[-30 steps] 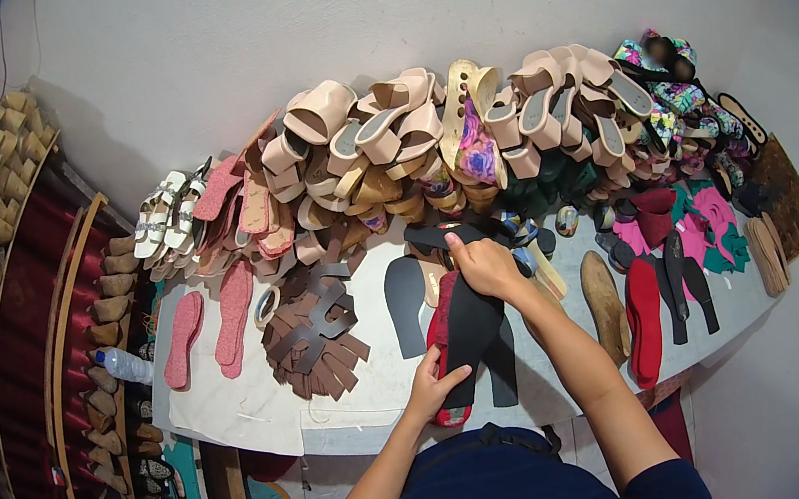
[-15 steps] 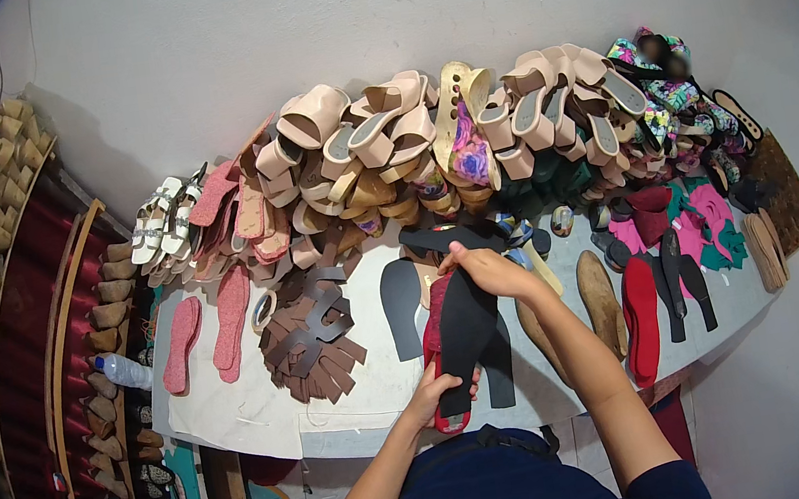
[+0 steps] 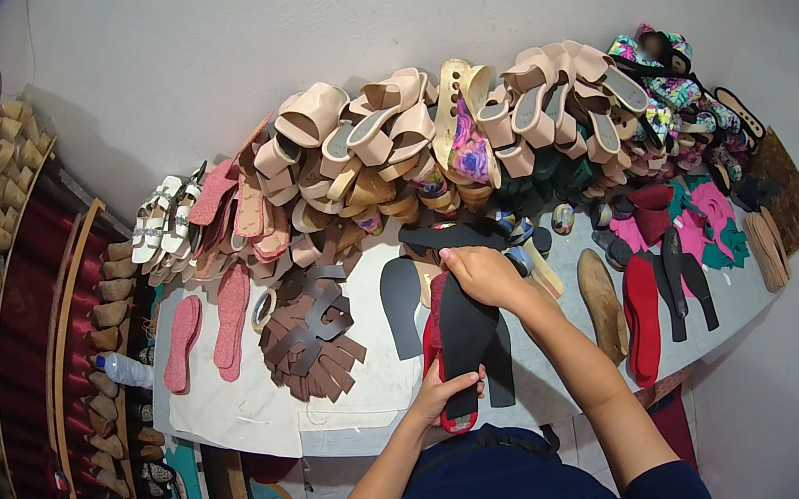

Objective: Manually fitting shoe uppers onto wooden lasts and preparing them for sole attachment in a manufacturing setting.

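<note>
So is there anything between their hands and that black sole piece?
Nothing visible. The left hand grips the near end of the black sole and the right hand presses its far end, over a red sole.

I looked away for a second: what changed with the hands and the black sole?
Little. The left hand slid slightly up the near end of the black sole. The right hand stays pressed on its far end, with the red sole under it. The brown strap pile and pink insoles lie unmoved.
</note>
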Tool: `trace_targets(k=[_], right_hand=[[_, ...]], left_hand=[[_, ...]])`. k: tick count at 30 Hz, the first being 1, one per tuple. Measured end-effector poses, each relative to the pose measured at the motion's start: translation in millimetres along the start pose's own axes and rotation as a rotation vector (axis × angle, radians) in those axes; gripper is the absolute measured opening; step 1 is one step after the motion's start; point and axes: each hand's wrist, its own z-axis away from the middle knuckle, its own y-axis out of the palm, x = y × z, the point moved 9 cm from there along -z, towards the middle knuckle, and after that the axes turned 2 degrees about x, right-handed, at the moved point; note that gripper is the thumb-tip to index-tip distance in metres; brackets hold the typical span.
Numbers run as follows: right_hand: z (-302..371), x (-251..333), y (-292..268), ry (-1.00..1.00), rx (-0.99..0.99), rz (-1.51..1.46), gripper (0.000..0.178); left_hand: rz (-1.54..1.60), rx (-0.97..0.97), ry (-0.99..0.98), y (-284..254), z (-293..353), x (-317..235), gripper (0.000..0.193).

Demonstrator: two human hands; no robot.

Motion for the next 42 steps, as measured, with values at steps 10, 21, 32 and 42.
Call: trace_targets(k=[10, 21, 32, 42], right_hand=[[0.9, 1.8, -1.2, -0.075, -0.105, 0.16, 0.044], [-5.6, -14.6, -5.9, 0.187, -0.125, 0.062, 0.053], [-14.0, -68.0, 25.6, 0.339, 0.049, -0.262, 0.071], [-5.7, -63.0, 14.6, 0.184, -0.141, -0.501, 0.07]], left_hand=[[0.039, 0.018, -0.025, 4.0, -0.4, 2.5, 0.037], [0.01, 0.037, -0.053, 1.4, -5.1, -6.3, 0.042], [0.449, 0.204, -0.173, 13.5, -2.3, 8.4, 0.071], [0.257, 0.155, -0.193, 4.0, 0.0, 2.0, 0.081]])
